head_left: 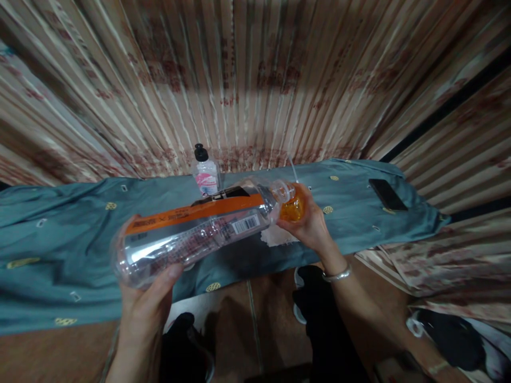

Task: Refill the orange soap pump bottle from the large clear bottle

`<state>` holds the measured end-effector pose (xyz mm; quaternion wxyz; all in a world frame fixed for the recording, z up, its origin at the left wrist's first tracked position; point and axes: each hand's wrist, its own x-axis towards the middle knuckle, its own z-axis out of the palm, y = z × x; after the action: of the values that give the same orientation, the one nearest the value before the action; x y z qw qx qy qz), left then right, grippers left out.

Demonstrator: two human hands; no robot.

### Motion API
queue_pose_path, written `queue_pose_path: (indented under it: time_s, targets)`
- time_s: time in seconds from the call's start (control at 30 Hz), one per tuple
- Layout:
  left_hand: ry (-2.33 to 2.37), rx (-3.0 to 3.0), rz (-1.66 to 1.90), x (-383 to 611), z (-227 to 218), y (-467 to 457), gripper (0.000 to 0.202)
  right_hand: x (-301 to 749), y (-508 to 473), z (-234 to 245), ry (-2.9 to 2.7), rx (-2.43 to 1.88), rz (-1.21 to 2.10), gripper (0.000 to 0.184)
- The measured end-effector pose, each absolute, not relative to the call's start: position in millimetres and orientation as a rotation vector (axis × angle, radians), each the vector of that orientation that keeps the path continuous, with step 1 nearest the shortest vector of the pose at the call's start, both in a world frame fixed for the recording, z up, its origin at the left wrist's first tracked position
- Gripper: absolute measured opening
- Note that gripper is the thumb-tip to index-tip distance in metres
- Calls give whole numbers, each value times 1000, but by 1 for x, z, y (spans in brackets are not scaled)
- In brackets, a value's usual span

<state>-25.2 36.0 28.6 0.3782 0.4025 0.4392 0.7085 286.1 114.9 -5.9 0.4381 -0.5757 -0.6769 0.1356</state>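
Left grip (pixel 146 298): closing around the base end of 1 clear plastic bottle (pixel 191 234), thumb pressing up against its underside. The bottle is lying almost level in the air above the near edge of the table, carrying an orange label strip and a barcode, its neck pointing right. Right grip (pixel 311 226): cupping 1 orange translucent piece (pixel 293 207), fingers wrapping it from below and holding it right against the bottle's mouth; whether this piece is a cap or a small cup cannot be told. 1 silver bracelet (pixel 337 275) is sitting on that wrist. 1 teal cloth (pixel 59 239) with gold motifs is covering the table. 1 small bottle (pixel 205 178), black cap and pink label, is standing upright on the cloth just behind the big bottle. 1 black phone (pixel 387 194) is lying flat on the cloth, well to the right. 1 striped curtain (pixel 255 80) is hanging behind.
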Motion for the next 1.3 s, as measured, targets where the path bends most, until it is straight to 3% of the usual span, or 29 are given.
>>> queue_pose_path:
  time_s: [0.23,0.4,0.57,0.87,1.3]
  targets:
    - [1145,1023,1795,-23,30,36,63,286,115,-6,-1681,-1403,337,102]
    - [1119,1089,1811,-27,28,34,70,285,114,-6,-1675,-1401,340,101]
    - [1126,1109,1821,-26,29,36,56,285,115,-7,-1670,-1407,345,103]
    - [1151,1081,1832,-24,30,35,75,286,115,-8,-1677,-1402,342,101]
    - [1156,1047,1824,-24,30,36,75,286,114,-6,-1682,-1417,369,104]
